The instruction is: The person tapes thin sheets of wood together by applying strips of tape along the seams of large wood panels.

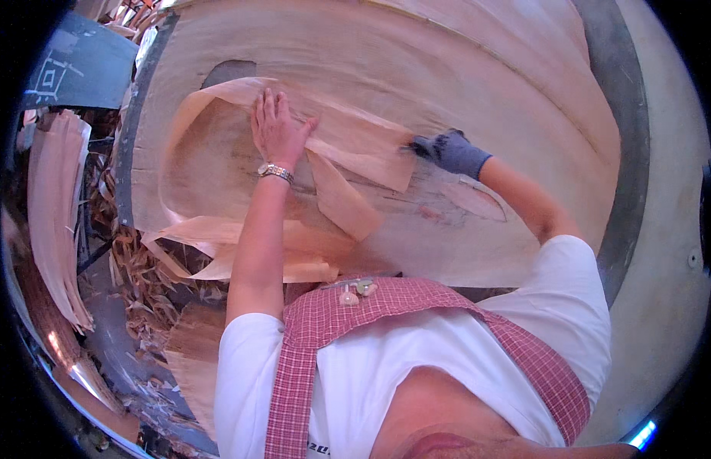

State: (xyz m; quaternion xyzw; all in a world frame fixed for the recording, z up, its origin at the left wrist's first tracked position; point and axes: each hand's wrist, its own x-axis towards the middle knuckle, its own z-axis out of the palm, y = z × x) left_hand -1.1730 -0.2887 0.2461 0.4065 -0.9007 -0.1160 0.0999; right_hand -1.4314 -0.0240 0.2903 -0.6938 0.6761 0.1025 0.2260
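Observation:
My bare left hand (280, 130), with a metal watch (275, 171) on the wrist, lies flat with fingers spread on a long thin strip of wood veneer (355, 131). The strip curls round in a loop at its left end. At its right end is my right hand (452, 153), in a grey-blue glove with dark fingertips. Those fingers are curled together; whatever they hold is hidden. Under both hands spreads a large veneer sheet (417, 69) with dark gaps and a torn hole (474, 200). A narrower veneer piece (342, 200) hangs off the strip toward me.
More loose veneer (294, 249) lies at the near edge. On the left are a bundle of veneer strips (57, 206), heaped scraps (145, 283) and a blue-grey panel (92, 61). A dark border (631, 145) runs along the right, beside a pale surface (673, 252).

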